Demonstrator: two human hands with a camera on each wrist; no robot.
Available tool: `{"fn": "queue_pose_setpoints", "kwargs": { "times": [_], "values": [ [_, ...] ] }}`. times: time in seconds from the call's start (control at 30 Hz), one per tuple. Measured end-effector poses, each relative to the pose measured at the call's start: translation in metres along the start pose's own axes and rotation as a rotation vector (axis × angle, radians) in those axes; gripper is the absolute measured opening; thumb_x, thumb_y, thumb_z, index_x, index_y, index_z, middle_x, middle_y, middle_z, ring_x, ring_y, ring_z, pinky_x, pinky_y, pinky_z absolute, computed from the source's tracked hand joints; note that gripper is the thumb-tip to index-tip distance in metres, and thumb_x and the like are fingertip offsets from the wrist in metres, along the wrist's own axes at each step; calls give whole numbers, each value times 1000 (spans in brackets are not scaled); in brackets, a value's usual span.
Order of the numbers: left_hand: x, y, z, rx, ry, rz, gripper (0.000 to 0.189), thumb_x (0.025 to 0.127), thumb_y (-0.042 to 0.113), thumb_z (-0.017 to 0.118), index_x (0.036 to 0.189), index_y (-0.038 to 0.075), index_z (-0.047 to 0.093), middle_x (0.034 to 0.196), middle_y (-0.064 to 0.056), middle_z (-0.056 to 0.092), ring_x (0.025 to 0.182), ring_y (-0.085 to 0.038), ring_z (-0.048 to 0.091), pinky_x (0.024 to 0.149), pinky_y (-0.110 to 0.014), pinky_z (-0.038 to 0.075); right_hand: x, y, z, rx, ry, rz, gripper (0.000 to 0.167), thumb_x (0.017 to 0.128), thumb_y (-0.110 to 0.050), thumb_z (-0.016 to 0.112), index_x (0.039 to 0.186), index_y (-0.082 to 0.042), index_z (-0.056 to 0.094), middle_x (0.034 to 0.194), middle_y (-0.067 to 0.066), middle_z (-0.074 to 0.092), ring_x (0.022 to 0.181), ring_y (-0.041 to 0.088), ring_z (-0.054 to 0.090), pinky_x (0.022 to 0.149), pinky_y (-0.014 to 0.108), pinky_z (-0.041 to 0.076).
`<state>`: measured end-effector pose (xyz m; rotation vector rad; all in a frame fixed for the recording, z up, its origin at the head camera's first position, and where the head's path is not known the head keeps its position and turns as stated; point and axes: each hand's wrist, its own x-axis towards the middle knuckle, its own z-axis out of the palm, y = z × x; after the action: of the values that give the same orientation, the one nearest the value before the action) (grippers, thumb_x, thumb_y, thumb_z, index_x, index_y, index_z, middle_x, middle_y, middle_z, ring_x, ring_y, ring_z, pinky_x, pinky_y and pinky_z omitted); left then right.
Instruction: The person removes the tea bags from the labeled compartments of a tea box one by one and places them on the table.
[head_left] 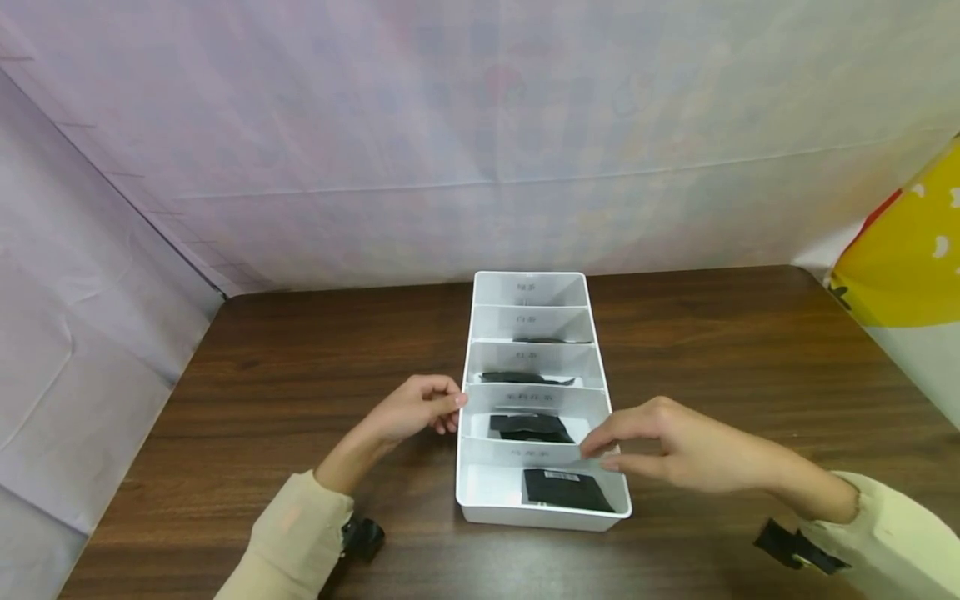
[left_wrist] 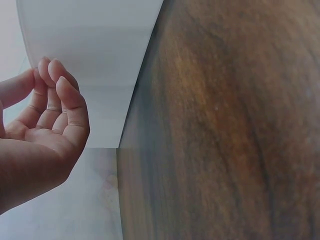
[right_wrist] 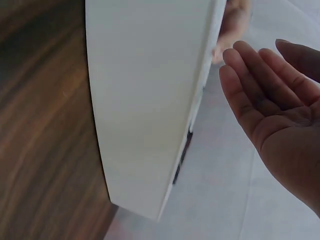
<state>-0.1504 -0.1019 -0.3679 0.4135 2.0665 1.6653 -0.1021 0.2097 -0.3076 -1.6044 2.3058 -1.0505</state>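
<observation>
A long white divided box (head_left: 543, 518) stands on the table, its short end facing me, with small printed marks on its inner walls. Flat black packets lie inside: one with a white barcode label (head_left: 567, 492) in the front compartment, and black packets (head_left: 531, 427) in the one behind it. Farther back, a black packet (head_left: 521, 377) and a thin dark edge (head_left: 551, 340) show. My left hand (head_left: 422, 407) pinches the box's left rim between thumb and fingertips, other fingers curled outside. Above the right rim, my right hand (head_left: 663, 446) hovers with nothing held, its fingers loosely extended.
The brown wooden table (head_left: 337, 333) extends on both sides of the box. A pale cloth (head_left: 360, 150) hangs behind it, and another covers the left side. At the right hangs a yellow patterned cloth (head_left: 907, 258). Dark straps cross both sleeves.
</observation>
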Motion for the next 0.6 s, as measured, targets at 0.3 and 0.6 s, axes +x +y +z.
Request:
{"fn": "queue_pose_setpoints", "kwargs": {
  "times": [0.3, 0.6],
  "values": [
    [0, -1, 1, -10, -2, 0, 23, 92, 7, 53, 86, -15, 50, 63, -4, 54, 61, -13, 53, 58, -27, 45, -3, 1, 22, -9, -61, -25, 20, 86, -6, 62, 105, -5, 63, 101, 3, 66, 93, 12, 62, 78, 25, 49],
    [0, 0, 1, -6, 5, -10, 23, 92, 7, 52, 87, -15, 51, 63, -4, 54, 61, -13, 53, 58, -27, 45, -6, 2, 25, 6, -103, -10, 23, 81, -5, 66, 103, -8, 64, 100, -2, 65, 91, 8, 60, 77, 24, 48]
  ]
}}
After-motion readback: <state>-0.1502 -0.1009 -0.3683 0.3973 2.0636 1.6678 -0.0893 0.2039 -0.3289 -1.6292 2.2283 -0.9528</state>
